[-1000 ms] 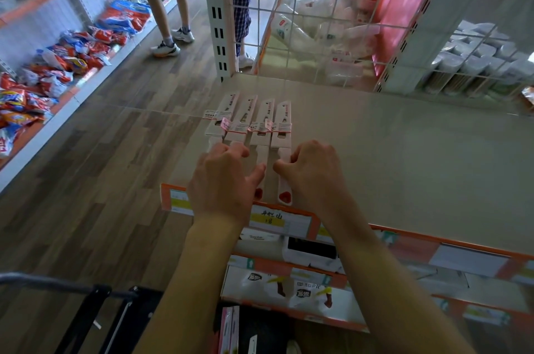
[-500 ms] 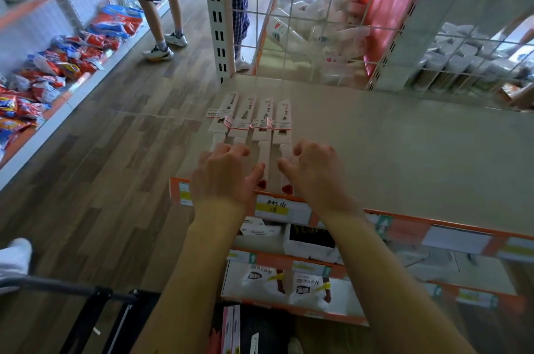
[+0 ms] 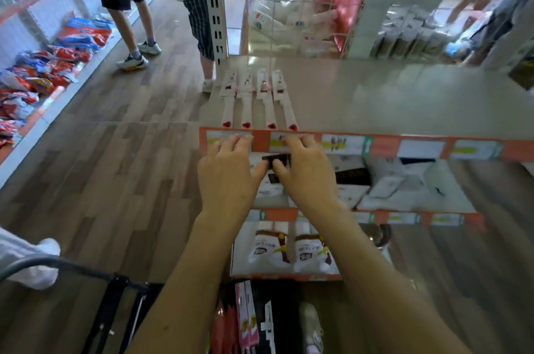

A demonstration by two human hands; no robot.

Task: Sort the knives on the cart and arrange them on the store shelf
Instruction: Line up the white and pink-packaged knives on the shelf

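Several white-handled knives [image 3: 258,99] in white sleeves lie side by side on the top shelf [image 3: 375,99], red marks at their near ends. My left hand [image 3: 229,169] and my right hand [image 3: 302,170] hover side by side just in front of the shelf's orange edge strip [image 3: 384,147], below the knives. Both hold nothing, fingers loosely bent, thumbs nearly touching. The black cart [image 3: 115,304] is at the bottom with packaged knives [image 3: 245,319] inside.
Lower shelves hold white boxed goods [image 3: 404,183] and packages [image 3: 286,252]. A wire grid [image 3: 289,7] backs the top shelf. Two people [image 3: 127,1] stand in the aisle at the far left, beside a low shelf of snack bags [image 3: 43,73].
Both hands have drawn back off the knife handles toward me, past the shelf edge. The knives stay lined up on the shelf. The view has tilted downward.
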